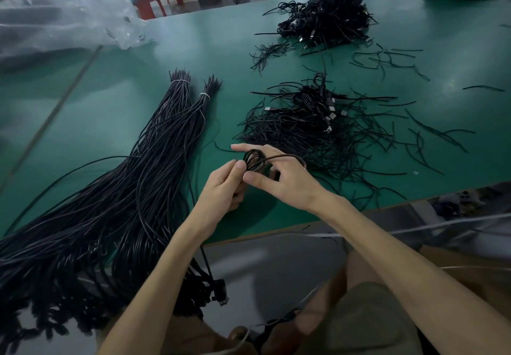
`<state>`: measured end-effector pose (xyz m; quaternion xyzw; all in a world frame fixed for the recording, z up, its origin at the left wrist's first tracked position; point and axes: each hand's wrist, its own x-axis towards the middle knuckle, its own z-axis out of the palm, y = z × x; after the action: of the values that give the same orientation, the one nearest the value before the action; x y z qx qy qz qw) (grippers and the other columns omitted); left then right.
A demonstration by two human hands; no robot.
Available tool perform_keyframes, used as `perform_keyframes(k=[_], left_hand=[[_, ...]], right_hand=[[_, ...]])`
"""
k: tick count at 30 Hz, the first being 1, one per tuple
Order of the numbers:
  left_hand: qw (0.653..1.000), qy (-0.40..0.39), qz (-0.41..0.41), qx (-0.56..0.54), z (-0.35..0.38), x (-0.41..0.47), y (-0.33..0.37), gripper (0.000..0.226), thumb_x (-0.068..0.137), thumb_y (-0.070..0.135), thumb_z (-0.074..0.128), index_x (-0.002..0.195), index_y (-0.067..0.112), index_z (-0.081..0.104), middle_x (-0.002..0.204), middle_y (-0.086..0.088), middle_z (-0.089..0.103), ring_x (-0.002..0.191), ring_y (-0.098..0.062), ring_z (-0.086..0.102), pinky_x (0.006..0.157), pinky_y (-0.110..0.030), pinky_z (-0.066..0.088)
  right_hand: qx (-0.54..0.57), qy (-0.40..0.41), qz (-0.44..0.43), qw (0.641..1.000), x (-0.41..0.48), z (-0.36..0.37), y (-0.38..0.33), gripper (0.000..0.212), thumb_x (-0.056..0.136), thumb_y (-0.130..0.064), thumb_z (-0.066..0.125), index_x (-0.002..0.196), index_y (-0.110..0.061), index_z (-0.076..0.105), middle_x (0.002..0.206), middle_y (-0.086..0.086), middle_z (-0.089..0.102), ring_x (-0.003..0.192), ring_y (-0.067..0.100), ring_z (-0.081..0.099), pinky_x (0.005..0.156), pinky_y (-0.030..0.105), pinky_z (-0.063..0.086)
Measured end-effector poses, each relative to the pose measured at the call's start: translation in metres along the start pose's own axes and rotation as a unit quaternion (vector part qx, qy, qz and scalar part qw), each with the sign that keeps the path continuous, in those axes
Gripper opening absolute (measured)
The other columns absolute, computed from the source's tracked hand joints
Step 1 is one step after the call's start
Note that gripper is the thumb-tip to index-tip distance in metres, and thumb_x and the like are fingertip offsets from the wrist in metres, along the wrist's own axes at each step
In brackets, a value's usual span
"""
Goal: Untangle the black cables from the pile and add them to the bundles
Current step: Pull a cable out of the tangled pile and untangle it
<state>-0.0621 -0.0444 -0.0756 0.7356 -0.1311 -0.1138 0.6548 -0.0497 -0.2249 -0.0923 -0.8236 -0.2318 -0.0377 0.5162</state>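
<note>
Dim, cool light is falling on the green table (116, 97), a pale sheen glowing toward its far side; its edges are bowing with wide-angle distortion, and everything beyond is blurring.

A single wide-angle camera on the head looks forward and down across the table (116, 100), close above its near edge. The left hand (224, 186) and right hand (287, 180), both gripping a cable (254, 159), sit just below centre. The forearms enter from 7 and 4 o'clock. Bundles (166, 122) fill 9 o'clock, the pile (312, 125) 1 o'clock.
</note>
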Motion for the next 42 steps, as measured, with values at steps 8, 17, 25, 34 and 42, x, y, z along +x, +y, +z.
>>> perform_keyframes(k=[8,17,25,34,42], left_hand=[[1.000,-0.027,-0.001,0.015,-0.004,0.002,-0.004,0.034,0.101,0.046,0.043,0.080,0.019,0.047,0.059,0.016,0.037,0.046,-0.003,0.028,0.040,-0.015,0.024],[1.000,-0.021,-0.010,0.014,-0.005,0.003,-0.004,0.041,0.101,0.046,0.043,0.095,0.008,0.055,0.059,0.014,0.038,0.046,-0.003,0.028,0.039,-0.015,0.024],[1.000,0.002,-0.020,0.011,-0.002,0.002,-0.003,0.041,0.111,0.039,0.039,0.074,0.024,0.051,0.059,0.015,0.037,0.045,-0.004,0.029,0.039,-0.015,0.025],[0.999,0.015,-0.031,-0.016,-0.002,0.003,-0.003,0.049,0.112,0.037,0.038,0.066,0.038,0.054,0.060,0.014,0.038,0.045,-0.004,0.028,0.038,-0.017,0.023],[0.997,0.037,-0.045,-0.046,-0.005,0.005,-0.009,0.038,0.107,0.043,0.041,0.078,0.021,0.051,0.059,0.013,0.040,0.042,-0.003,0.029,0.036,-0.017,0.023]], right_hand=[[-0.002,-0.005,-0.025,1.000,0.002,0.003,0.001,0.054,0.094,-0.043,0.070,0.146,-0.037,0.054,0.119,-0.009,0.056,0.119,0.007,0.056,0.104,0.024,0.043],[0.004,-0.006,-0.029,1.000,0.004,0.002,0.000,0.053,0.092,-0.034,0.075,0.142,-0.030,0.060,0.118,0.004,0.055,0.114,0.009,0.056,0.103,0.024,0.044],[-0.008,0.022,0.008,1.000,0.004,0.005,-0.004,0.032,0.092,-0.040,0.074,0.121,-0.030,0.066,0.116,-0.005,0.060,0.109,0.012,0.060,0.096,0.039,0.050],[-0.067,0.033,-0.005,0.997,0.005,0.004,-0.008,0.022,0.095,-0.032,0.072,0.105,-0.013,0.069,0.103,-0.003,0.062,0.097,0.008,0.055,0.085,0.011,0.037],[-0.034,0.033,0.036,0.998,0.003,0.002,-0.006,0.016,0.095,-0.026,0.073,0.099,-0.011,0.069,0.091,-0.008,0.069,0.083,0.002,0.063,0.072,0.013,0.043]])
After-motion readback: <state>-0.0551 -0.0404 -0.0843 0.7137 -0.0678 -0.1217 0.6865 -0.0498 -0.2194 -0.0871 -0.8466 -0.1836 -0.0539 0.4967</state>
